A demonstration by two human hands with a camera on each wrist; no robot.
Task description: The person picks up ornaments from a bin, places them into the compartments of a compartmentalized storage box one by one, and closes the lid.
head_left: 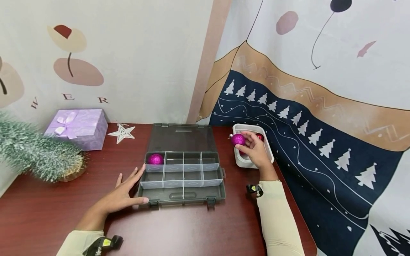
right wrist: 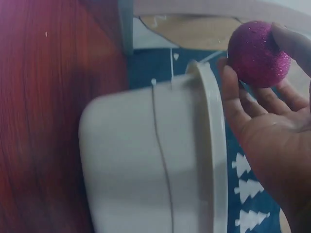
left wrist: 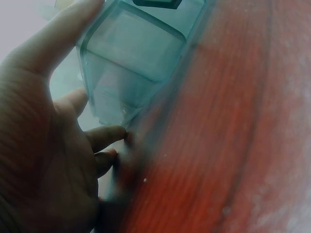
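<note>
My right hand (head_left: 257,152) pinches a glittery magenta bauble (head_left: 238,139) between thumb and fingers, over the white bin (head_left: 253,164). In the right wrist view the same bauble (right wrist: 257,54) sits above the level of the bin's rim (right wrist: 214,121). Red baubles (head_left: 259,136) lie inside the bin, partly hidden by the hand. My left hand (head_left: 120,197) rests with spread fingers along the left side of a grey see-through divided box (head_left: 198,195), thumb at its front left corner. The box's lid lies back, and another magenta bauble (head_left: 155,159) fills its back left compartment.
A white star ornament (head_left: 122,133) lies behind and left of the box. Farther left are a lilac gift box (head_left: 86,128) with a bow and a frosted small tree (head_left: 41,153). Printed cloth (head_left: 288,135) hangs along the table's right edge.
</note>
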